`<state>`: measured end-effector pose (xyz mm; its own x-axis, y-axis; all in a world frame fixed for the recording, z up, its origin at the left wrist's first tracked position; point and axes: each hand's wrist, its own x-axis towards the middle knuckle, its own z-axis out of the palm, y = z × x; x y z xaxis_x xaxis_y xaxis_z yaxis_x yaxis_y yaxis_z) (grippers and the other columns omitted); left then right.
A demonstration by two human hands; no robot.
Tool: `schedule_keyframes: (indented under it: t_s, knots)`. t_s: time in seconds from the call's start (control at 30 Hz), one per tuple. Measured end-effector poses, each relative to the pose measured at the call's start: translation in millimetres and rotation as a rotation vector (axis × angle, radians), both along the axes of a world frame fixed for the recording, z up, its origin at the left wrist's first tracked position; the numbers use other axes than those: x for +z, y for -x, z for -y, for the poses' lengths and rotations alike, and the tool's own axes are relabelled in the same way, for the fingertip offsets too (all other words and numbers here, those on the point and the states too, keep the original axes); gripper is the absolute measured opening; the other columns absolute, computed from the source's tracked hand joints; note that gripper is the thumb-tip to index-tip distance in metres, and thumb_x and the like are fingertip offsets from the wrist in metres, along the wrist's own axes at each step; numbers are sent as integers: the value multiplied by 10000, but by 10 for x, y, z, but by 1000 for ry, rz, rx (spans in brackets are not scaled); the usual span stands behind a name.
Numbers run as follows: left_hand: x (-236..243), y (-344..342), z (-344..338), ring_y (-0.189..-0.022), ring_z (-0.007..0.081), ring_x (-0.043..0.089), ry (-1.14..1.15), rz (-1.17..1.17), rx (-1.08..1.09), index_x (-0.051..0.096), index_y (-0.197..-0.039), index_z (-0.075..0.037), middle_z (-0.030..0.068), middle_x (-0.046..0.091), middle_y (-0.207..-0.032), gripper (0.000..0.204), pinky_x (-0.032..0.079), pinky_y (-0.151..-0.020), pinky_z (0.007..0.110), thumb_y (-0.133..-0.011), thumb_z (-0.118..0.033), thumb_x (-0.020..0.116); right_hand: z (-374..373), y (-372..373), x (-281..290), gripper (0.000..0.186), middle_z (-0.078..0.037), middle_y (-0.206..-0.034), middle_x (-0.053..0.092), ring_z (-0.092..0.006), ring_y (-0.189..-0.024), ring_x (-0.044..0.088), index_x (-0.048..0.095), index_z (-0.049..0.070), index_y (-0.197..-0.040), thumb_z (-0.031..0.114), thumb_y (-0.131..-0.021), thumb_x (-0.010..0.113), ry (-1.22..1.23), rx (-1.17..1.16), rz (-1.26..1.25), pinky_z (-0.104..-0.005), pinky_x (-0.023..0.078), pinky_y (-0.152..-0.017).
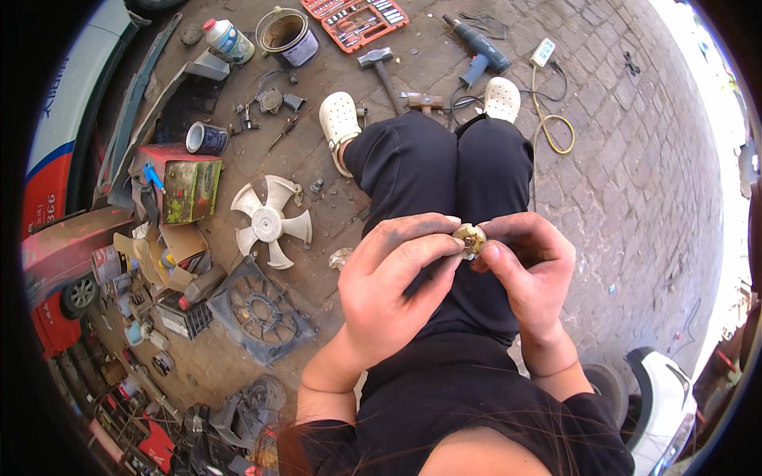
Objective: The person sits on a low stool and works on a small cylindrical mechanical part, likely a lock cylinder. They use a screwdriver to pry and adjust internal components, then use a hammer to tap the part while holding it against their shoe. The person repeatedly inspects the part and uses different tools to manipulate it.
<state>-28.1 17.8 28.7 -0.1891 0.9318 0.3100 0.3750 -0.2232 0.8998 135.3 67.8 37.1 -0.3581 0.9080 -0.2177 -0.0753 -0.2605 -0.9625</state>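
Note:
Above my lap, both hands hold one small round part (pixel 471 239), pale and metallic at the rim with brass-coloured and dark pieces inside; it resembles the end cap of a small motor. My left hand (pixel 386 289) grips its left edge between thumb and fingertips. From the right, my right hand (pixel 533 266) pinches the opposite edge with thumb and forefinger. Dark smudges mark the fingers. Fingertips cover some of the rim. Left of my knees, a white fan blade wheel (pixel 270 224) lies on the paving.
Ahead of my feet lie a hammer (pixel 384 79), a heat gun (pixel 479 49), an orange socket set (pixel 355 22) and an extension lead (pixel 543 54). Leftward are a paint can (pixel 207 138), a black fan shroud (pixel 260 311), a red box (pixel 190 186) and car parts. A white vehicle (pixel 663 401) stands at lower right.

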Motion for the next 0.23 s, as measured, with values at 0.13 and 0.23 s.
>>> schedule_keyframes:
  t_s: [0.13, 0.23]
  knots:
    - [9, -51, 24, -917, 242, 668, 95, 321, -39, 638, -1004, -5, 147, 656, -1053, 285, 551, -770, 302, -740, 65, 719, -29, -43, -53, 168, -125, -905, 674, -131, -750, 644, 609, -66, -1006, 45, -889, 651, 145, 59, -122, -247, 528, -665]
    - [-94, -56, 58, -922, 260, 670, 103, 374, -62, 620, -1059, -7, 156, 642, -1105, 332, 555, -786, 306, -749, 60, 719, -48, -58, -90, 176, -130, -918, 676, -136, -748, 645, 605, -59, -1020, 72, -907, 633, 215, 98, -170, -242, 524, -679]
